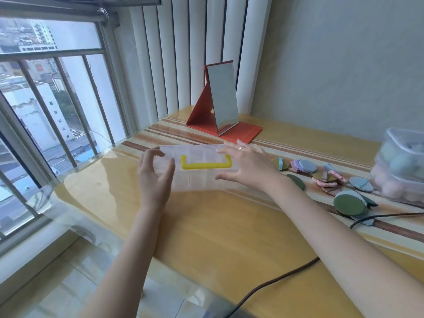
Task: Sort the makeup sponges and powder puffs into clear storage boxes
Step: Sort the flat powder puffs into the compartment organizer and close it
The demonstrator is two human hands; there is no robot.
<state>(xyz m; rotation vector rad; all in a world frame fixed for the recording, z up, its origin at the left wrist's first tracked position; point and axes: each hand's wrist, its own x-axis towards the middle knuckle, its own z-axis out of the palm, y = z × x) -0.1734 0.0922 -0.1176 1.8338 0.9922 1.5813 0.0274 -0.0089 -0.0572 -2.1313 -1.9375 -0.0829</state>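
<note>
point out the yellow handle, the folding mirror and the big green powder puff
yellow handle (205,165): head view, its long bar
folding mirror (223,98): head view, glass centre
big green powder puff (349,204): head view, flat face

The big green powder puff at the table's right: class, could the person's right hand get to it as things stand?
Probably yes: the green powder puff lies uncovered beside the right forearm, but the right hand must first release the clear box.
</note>
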